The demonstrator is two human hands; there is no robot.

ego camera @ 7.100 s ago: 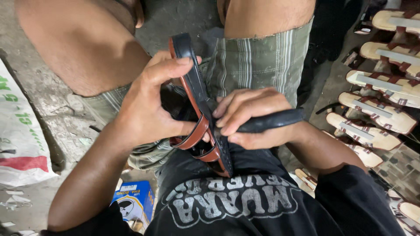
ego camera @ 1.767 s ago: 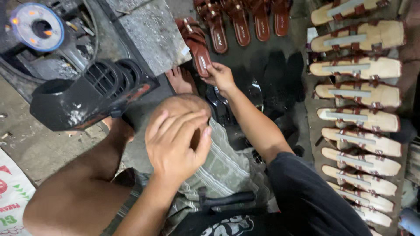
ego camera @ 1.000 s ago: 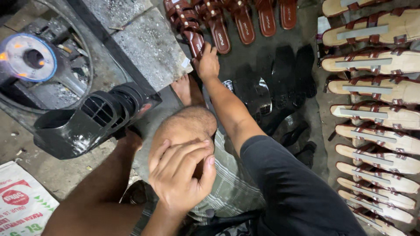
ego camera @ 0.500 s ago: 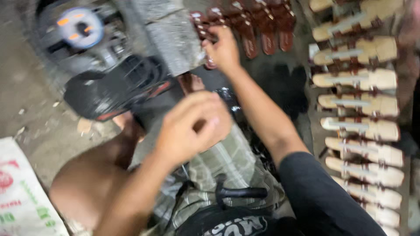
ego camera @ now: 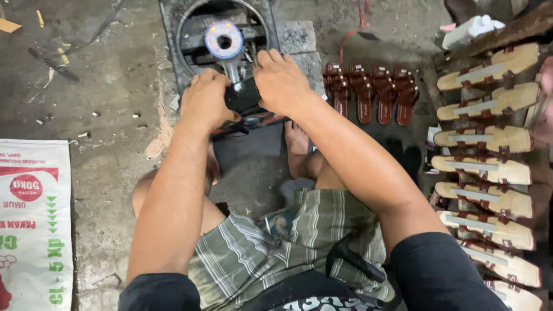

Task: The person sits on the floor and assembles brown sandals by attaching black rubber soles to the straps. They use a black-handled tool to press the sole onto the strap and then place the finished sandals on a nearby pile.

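Both hands have come together now; half a second ago the right hand was reaching far out to the brown sandals and the left hand was up over the knee. Now the left hand [ego camera: 206,102] and the right hand [ego camera: 282,80] both press down on a dark sandal [ego camera: 245,103]. The fingers of each hand are curled tight around it, one at each end. The sandal sits at 12 o'clock from the person, right in front of the round machine [ego camera: 222,40] with the glowing ring in the middle.

To do this well, I think both hands should hold the sandal flat and steady and keep the fingertips away from the machine's middle.

At 2 o'clock four brown sandals [ego camera: 371,92] lie in a row on the floor [ego camera: 103,92]. At 3 o'clock a long row of tan sandals [ego camera: 489,155] with brown straps lies side by side. A white sack [ego camera: 31,224] lies flat at 9 o'clock; I cannot tell if anything is in it. No box or bin shows.
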